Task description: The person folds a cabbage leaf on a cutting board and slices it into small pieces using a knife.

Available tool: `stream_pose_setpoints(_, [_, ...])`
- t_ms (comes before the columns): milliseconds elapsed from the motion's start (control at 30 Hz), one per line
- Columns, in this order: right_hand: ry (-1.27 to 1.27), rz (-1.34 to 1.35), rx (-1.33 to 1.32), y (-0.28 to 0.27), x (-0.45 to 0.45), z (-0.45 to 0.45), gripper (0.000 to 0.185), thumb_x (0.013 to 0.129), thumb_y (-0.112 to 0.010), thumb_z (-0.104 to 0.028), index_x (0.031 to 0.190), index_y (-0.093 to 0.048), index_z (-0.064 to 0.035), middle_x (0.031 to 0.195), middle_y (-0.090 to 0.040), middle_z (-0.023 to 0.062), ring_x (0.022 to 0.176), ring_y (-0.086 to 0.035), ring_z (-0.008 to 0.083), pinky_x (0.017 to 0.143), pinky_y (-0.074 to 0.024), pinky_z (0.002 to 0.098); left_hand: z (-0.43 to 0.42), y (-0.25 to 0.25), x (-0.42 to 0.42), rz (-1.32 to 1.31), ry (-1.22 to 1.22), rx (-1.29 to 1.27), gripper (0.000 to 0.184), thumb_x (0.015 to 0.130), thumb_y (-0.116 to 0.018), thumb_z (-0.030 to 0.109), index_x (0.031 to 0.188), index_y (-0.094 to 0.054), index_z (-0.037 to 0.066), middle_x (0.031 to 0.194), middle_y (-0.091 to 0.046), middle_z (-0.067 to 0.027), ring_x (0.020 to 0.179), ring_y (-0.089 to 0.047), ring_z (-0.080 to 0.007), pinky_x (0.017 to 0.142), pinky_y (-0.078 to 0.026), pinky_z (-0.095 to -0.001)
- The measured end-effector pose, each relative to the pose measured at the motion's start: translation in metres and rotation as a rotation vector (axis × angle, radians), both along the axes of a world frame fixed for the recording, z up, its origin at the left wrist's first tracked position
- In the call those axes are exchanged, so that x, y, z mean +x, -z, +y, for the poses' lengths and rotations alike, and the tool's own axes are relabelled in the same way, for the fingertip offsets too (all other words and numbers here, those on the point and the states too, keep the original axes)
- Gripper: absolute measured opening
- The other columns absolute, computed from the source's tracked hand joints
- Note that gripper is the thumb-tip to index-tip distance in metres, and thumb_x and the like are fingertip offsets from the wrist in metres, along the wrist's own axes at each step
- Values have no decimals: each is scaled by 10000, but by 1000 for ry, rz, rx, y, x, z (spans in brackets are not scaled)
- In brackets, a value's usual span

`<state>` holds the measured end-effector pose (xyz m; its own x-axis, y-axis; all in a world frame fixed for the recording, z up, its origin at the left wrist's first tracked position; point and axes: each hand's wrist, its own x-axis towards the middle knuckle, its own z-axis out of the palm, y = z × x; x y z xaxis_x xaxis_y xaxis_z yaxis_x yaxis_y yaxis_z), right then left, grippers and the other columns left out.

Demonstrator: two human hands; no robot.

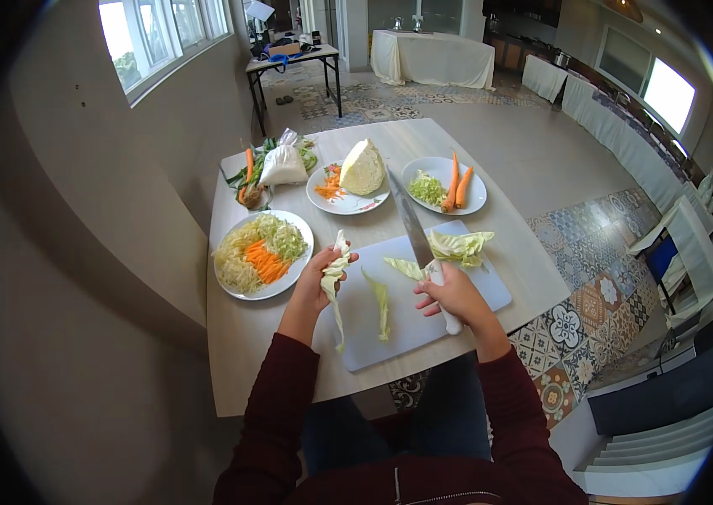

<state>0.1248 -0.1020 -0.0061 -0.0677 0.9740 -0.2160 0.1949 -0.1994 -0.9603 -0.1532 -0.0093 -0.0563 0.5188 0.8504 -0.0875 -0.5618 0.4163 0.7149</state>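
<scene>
My left hand (316, 276) is closed around a limp cabbage leaf (335, 273), held up over the left edge of the white cutting board (356, 349). In my right hand (455, 296) is a knife (412, 225), gripped by its white handle, its long blade pointing away from me and slightly left. A narrow cabbage strip (383, 311) lies on the board between my hands. Another pale leaf piece (407, 268) is just left of the knife handle, partly hidden by it. Several stacked cabbage leaves (460, 247) rest at the board's far right.
A plate (306, 268) of shredded cabbage and carrot stands left. Behind are a plate (336, 208) with a cabbage chunk (363, 168), a plate (476, 202) with carrots (453, 183) and chopped greens, and a bag of white contents (283, 166) among vegetables. The wall adjoins the table's left side.
</scene>
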Motion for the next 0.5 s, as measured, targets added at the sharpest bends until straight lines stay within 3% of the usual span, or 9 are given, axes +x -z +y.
stream_pose_setpoints(100, [182, -167, 118, 3, 24, 2, 254, 899, -652, -91, 1046, -498, 46, 922, -660, 152, 681, -687, 181, 534, -595, 312, -5, -5, 13, 28, -79, -40, 245, 994, -519, 167, 1197, -518, 29, 1064, -682, -167, 674, -661, -140, 604, -577, -236])
stream_pose_setpoints(200, [219, -16, 121, 2, 40, -5, 222, 899, -661, -97, 998, -510, 32, 867, -662, 129, 690, -688, 180, 533, -591, 302, -9, -10, 33, -23, -117, -33, 227, 1002, -506, 161, 1197, -504, 44, 1080, -674, -177, 712, -684, -193, 645, -596, -284])
stream_pose_setpoints(267, [175, 31, 152, -2, 40, -12, 246, 900, -693, -140, 970, -532, 32, 874, -666, 123, 721, -687, 171, 559, -593, 302, -19, -21, 44, 6, -95, 17, 246, 1003, -506, 165, 1224, -495, 58, 1104, -662, -180, 771, -696, -223, 671, -598, -317])
stream_pose_setpoints(300, [153, 41, 163, -2, 40, -14, 264, 900, -707, -161, 966, -537, 30, 875, -666, 118, 733, -686, 167, 577, -595, 301, -20, -24, 49, -2, -83, 43, 228, 1011, -473, 155, 1216, -458, 57, 1133, -658, -196, 828, -714, -289, 701, -613, -354])
stream_pose_setpoints(500, [53, 187, 182, -3, 30, -26, 380, 875, -774, -297, 994, -562, -4, 887, -654, 63, 808, -654, 134, 724, -562, 285, -36, -48, 89, 26, 21, 96, 300, 1035, -392, 171, 1308, -364, 52, 1219, -627, -233, 973, -712, -342, 816, -617, -440])
